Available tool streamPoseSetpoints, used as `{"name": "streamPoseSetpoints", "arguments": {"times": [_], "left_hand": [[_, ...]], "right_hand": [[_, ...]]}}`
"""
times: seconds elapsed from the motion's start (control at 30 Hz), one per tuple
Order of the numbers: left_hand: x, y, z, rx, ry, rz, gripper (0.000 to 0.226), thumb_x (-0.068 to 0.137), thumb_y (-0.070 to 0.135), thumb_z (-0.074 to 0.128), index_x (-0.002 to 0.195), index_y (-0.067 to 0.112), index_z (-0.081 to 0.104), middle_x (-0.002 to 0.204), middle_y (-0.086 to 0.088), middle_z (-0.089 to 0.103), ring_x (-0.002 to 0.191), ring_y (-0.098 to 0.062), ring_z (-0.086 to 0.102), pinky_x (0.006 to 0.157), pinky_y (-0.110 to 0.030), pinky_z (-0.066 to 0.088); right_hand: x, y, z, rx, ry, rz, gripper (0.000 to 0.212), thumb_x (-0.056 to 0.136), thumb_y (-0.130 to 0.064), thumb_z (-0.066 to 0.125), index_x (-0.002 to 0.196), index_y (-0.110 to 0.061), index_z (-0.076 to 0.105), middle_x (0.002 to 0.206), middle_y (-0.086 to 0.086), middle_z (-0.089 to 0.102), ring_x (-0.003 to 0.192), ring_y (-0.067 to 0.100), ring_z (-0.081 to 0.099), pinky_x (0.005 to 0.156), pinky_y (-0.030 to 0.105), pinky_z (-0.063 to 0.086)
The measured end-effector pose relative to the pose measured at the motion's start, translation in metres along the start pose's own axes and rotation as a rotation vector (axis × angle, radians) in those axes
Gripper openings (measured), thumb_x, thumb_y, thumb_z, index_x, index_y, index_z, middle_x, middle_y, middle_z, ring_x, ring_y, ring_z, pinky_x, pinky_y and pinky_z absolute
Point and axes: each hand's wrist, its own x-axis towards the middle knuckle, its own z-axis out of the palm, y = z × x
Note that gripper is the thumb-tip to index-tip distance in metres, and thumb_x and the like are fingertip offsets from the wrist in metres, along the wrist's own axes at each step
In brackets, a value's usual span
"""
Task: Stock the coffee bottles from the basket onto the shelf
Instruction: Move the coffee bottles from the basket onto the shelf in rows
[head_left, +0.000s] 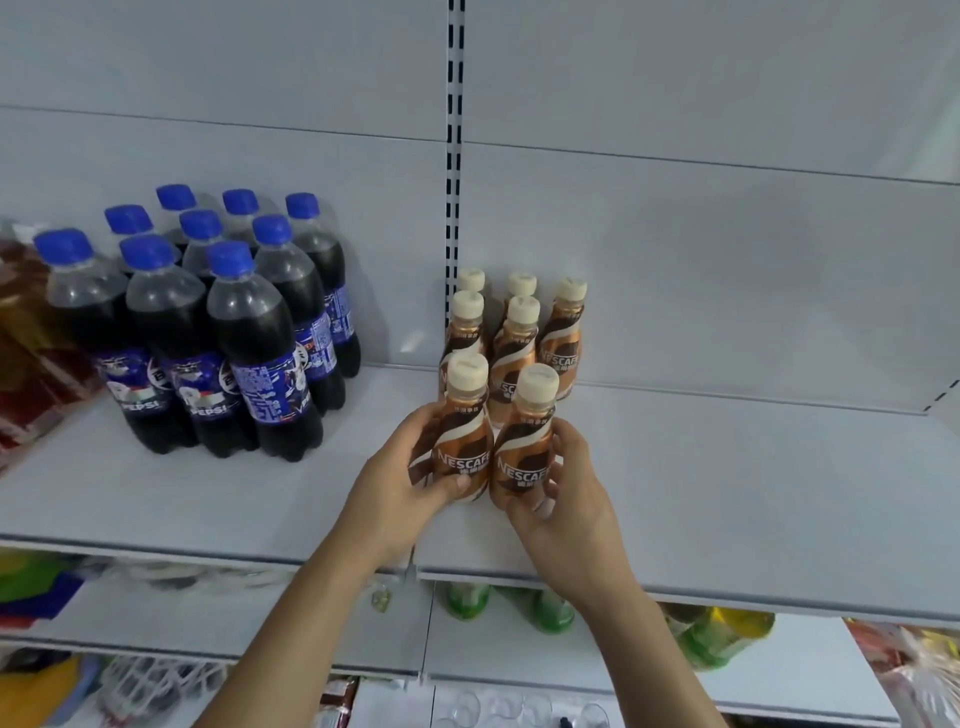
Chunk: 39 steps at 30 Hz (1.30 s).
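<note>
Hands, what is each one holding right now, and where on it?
Each holds a coffee bottle by its labelled body: left hand on the left bottle, right hand on the right bottle.

Location: retail shop, drinks aisle.

White metal gondola shelf (727, 493) with slotted upright (455, 156) and plain back panels. Pepsi bottles (208, 332) stand grouped towards the shelf's left edge; Nescafé coffee bottles (511, 338) stand in rows beside the upright. Green bottles (467, 600) and packaged goods fill the lower tiers.
</note>
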Motion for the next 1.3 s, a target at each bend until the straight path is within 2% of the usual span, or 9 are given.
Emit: {"name": "streamPoseSetpoints", "arguments": {"times": [0.17,0.27,0.33,0.43,0.63,0.8,0.97,1.13,1.3], "left_hand": [[0.003,-0.009,-0.001,-0.013,-0.039,0.015,0.076,0.093,0.014,0.083,0.145,0.055,0.047,0.138,0.035,0.064,0.133,0.009,0.058,0.110,-0.018,0.050],[-0.001,-0.011,0.001,-0.011,-0.069,0.050,0.082,0.092,0.021,0.085,0.157,0.047,0.043,0.148,0.023,0.061,0.138,0.005,0.056,0.112,-0.021,0.049],[-0.003,-0.012,0.004,0.001,-0.060,0.075,0.086,0.091,0.024,0.086,0.161,0.046,0.040,0.148,0.022,0.061,0.137,0.004,0.058,0.114,-0.023,0.049],[-0.002,-0.014,0.004,0.034,-0.018,0.070,0.084,0.090,0.027,0.086,0.158,0.048,0.042,0.139,0.029,0.067,0.128,0.008,0.063,0.109,-0.018,0.051],[0.010,-0.018,0.001,0.076,0.028,0.002,0.067,0.088,0.039,0.087,0.138,0.050,0.042,0.118,0.039,0.063,0.120,-0.001,0.069,0.104,-0.024,0.057],[0.026,-0.021,0.001,0.110,0.016,-0.003,0.072,0.090,0.038,0.085,0.149,0.037,0.044,0.127,0.026,0.065,0.122,-0.005,0.068,0.106,-0.031,0.058],[0.036,-0.021,0.002,0.166,0.002,0.022,0.073,0.093,0.037,0.083,0.152,0.033,0.040,0.135,0.015,0.068,0.125,-0.010,0.069,0.104,-0.028,0.056],[0.041,-0.019,0.002,0.190,-0.009,0.020,0.071,0.095,0.036,0.080,0.153,0.032,0.038,0.128,0.021,0.062,0.124,-0.010,0.067,0.102,-0.027,0.054],[0.043,-0.019,0.003,0.213,-0.021,0.018,0.072,0.096,0.036,0.078,0.154,0.032,0.036,0.133,0.018,0.063,0.128,-0.012,0.066,0.103,-0.027,0.053]], "right_hand": [[-0.001,0.005,0.005,-0.039,-0.002,0.014,0.081,0.095,-0.035,0.084,0.155,-0.052,0.033,0.147,-0.020,0.062,0.132,0.002,0.064,0.106,0.036,0.058],[-0.007,0.006,0.004,-0.141,0.024,0.013,0.091,0.094,-0.042,0.084,0.166,-0.046,0.028,0.145,-0.016,0.058,0.126,0.005,0.065,0.098,0.026,0.055],[-0.008,0.005,0.005,-0.196,0.051,0.018,0.096,0.093,-0.047,0.084,0.169,-0.044,0.025,0.139,-0.014,0.059,0.120,0.008,0.065,0.095,0.028,0.055],[-0.006,0.005,0.009,-0.209,0.069,0.025,0.098,0.093,-0.047,0.084,0.170,-0.044,0.024,0.135,-0.012,0.064,0.116,0.009,0.067,0.095,0.036,0.060],[0.007,0.005,0.019,-0.247,0.089,0.047,0.100,0.091,-0.053,0.083,0.168,-0.046,0.019,0.142,-0.004,0.067,0.119,0.020,0.071,0.096,0.046,0.061],[0.020,0.009,0.024,-0.242,0.088,0.079,0.087,0.092,-0.054,0.081,0.161,-0.044,0.031,0.147,-0.008,0.065,0.121,0.020,0.071,0.098,0.047,0.061],[0.031,0.011,0.024,-0.238,0.079,0.064,0.085,0.093,-0.049,0.082,0.161,-0.045,0.031,0.147,-0.007,0.064,0.113,0.022,0.074,0.096,0.046,0.062],[0.037,0.014,0.026,-0.259,0.087,0.063,0.087,0.093,-0.048,0.082,0.162,-0.042,0.031,0.147,-0.004,0.064,0.117,0.023,0.072,0.096,0.042,0.060],[0.041,0.016,0.028,-0.272,0.083,0.069,0.089,0.094,-0.047,0.082,0.166,-0.038,0.029,0.146,-0.002,0.065,0.115,0.025,0.072,0.094,0.040,0.058]]}}
